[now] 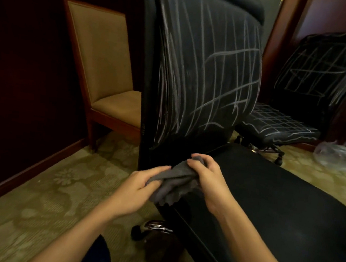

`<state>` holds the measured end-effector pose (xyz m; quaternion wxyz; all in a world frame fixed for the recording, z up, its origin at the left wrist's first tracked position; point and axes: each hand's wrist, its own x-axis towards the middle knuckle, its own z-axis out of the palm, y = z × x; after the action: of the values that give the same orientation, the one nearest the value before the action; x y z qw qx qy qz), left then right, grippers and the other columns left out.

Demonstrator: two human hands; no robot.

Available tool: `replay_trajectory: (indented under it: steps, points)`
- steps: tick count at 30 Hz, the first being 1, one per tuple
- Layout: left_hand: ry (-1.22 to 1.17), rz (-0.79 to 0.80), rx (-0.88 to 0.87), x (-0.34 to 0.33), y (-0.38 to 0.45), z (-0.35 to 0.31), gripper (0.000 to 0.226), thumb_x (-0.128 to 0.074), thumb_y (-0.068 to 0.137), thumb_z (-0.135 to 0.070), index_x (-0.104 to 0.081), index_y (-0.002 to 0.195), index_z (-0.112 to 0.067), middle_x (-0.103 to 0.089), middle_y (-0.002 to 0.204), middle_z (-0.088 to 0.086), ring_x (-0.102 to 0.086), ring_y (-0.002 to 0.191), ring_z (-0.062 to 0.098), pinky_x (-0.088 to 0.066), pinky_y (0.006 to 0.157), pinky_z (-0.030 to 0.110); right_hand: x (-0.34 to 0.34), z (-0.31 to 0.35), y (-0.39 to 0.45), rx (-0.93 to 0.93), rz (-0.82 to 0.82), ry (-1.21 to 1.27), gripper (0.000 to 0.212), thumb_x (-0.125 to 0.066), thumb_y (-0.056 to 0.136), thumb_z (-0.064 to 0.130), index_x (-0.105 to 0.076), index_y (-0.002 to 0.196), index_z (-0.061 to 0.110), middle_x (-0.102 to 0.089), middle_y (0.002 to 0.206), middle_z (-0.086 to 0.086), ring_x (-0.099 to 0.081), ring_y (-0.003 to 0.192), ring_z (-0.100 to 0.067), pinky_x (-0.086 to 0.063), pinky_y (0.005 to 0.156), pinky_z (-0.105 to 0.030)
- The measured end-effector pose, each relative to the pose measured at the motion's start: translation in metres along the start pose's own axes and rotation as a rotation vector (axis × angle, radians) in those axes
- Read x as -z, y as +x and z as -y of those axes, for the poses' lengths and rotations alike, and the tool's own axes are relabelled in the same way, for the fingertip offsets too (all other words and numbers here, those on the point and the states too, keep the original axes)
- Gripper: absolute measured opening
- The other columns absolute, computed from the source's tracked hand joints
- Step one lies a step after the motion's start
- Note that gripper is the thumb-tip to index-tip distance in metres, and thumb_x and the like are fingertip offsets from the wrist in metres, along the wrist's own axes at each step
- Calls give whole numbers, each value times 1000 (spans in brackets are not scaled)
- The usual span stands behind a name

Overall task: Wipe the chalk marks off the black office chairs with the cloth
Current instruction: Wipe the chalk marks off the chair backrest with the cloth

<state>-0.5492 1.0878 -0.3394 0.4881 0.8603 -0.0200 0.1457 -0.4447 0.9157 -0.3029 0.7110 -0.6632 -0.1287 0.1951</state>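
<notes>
A black office chair (208, 59) stands right in front of me, its backrest covered in white chalk lines; its seat (279, 196) looks plain black. A grey cloth (175, 180) hangs bunched between both hands at the seat's near left corner. My left hand (139, 189) pinches the cloth's left part with thumb and fingers. My right hand (207, 178) grips its upper end, fingers curled round it. A second black office chair (316, 78) at the back right carries chalk lines on both backrest and seat.
A tan upholstered wooden chair (103, 69) stands at the left against a dark wall. A crumpled clear plastic bag (341, 156) lies on the patterned carpet at the right. The near chair's chrome base and castor (150, 229) show below the seat.
</notes>
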Motion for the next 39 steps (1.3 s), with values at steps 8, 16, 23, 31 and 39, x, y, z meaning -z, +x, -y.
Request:
replay_trajectory:
  steps: [8,16,23,31,39]
  points:
    - [-574,-104,25,-22,10,-29,69,-69,74,-25,-51,140,-25,-49,147,-12,-53,129,2,-47,103,28,4,43,1,186,85,64,29,-57,94,9,-62,120,18,-66,115,-10,-68,97,-17,-53,74,-27]
    - [-785,-329,129,7,55,-81,40,-75,78,-26,-68,116,-16,-75,107,2,-72,102,18,-56,89,39,6,107,22,382,173,-43,50,-69,84,13,-57,131,25,-63,126,-7,-63,116,-20,-54,93,-38]
    - [222,-637,-279,49,85,-125,42,-66,88,-48,-65,121,-22,-57,120,-12,-54,114,4,-48,87,20,-20,161,23,344,24,-125,41,-70,85,20,-60,125,22,-68,110,5,-67,106,-15,-57,89,-37]
    - [-536,-297,202,102,123,-210,16,-65,94,-15,-73,107,-20,-76,101,-3,-71,99,12,-56,94,45,-29,248,11,5,132,162,51,-73,81,19,-58,130,15,-66,123,-13,-64,115,-28,-54,93,-38]
    - [-718,-256,424,149,140,-284,16,-58,99,-12,-71,106,-15,-76,98,4,-72,98,20,-59,83,32,-26,339,-2,-60,131,107,39,-58,88,-7,-63,124,7,-71,105,-11,-69,97,-19,-55,77,-26]
